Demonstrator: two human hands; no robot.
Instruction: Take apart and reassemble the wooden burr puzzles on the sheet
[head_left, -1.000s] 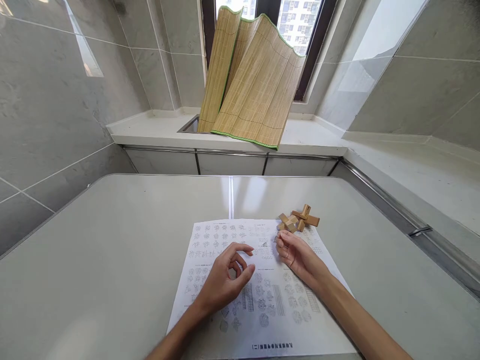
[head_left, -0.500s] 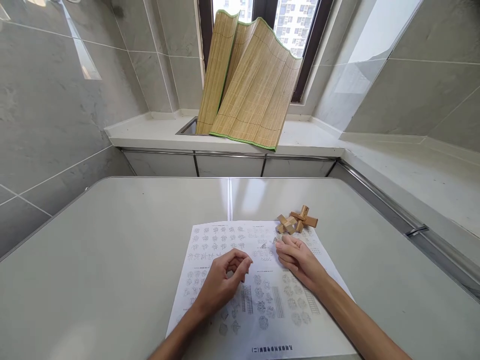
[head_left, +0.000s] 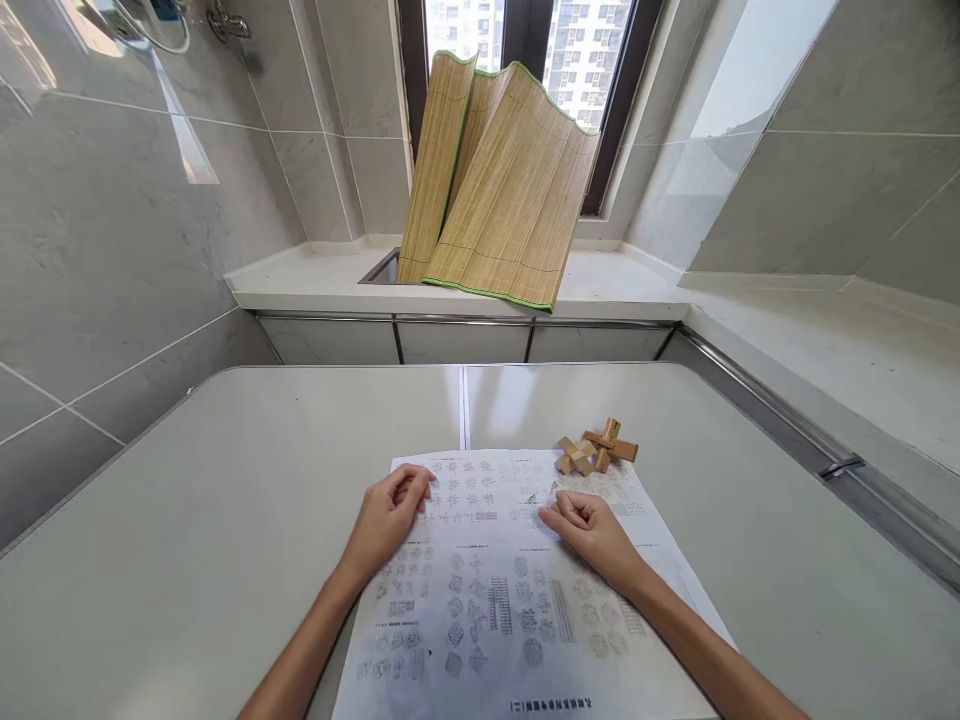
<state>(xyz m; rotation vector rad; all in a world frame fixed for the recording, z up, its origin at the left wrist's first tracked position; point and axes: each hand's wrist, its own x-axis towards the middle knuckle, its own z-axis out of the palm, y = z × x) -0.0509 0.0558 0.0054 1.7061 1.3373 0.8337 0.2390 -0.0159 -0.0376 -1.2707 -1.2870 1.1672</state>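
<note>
My left hand [head_left: 388,515] is loosely curled at the paper's left edge; my right hand [head_left: 591,530] is half-closed on the printed paper [head_left: 555,660]. I see nothing in either grip. Two wooden puzzles [head_left: 597,447] sit together at its far right corner.

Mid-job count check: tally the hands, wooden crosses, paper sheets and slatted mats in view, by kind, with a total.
Hands: 2 (left hand, right hand)
Wooden crosses: 2 (paler cross, darker cross)
Paper sheet: 1
Slatted mat: 1
Total: 6
</note>
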